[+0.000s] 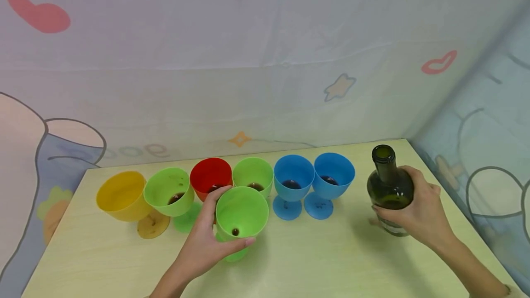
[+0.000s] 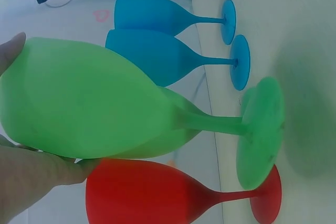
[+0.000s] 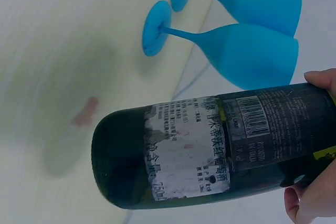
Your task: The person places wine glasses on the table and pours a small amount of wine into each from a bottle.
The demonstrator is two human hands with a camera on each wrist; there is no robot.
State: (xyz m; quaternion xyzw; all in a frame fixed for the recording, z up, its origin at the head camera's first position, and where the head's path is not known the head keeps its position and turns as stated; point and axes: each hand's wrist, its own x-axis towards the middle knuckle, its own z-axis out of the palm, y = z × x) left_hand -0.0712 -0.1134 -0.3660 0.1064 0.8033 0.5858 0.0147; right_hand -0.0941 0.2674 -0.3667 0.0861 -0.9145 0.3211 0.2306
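My left hand [image 1: 203, 240] grips the bowl of a light green wine goblet [image 1: 244, 210], thumb and fingers on opposite sides. A small dark spot of liquid lies at its bottom. In the left wrist view the goblet's stem and round foot [image 2: 261, 135] show; whether the foot touches the table I cannot tell. At the right, my right hand [image 1: 426, 213] holds a dark green glass wine bottle [image 1: 385, 187] around its body, roughly upright with its mouth uncovered. The right wrist view shows the bottle's worn white label [image 3: 186, 150] and its base, which appears raised off the table.
Behind the held goblet stands a row: a yellow goblet [image 1: 120, 197], a green one [image 1: 165, 190], a red one [image 1: 209, 176], another green one [image 1: 250, 174] and two blue goblets [image 1: 291, 174]. Dark liquid shows in most. A printed cloth [image 1: 248, 82] hangs behind the pale table [image 1: 306, 261].
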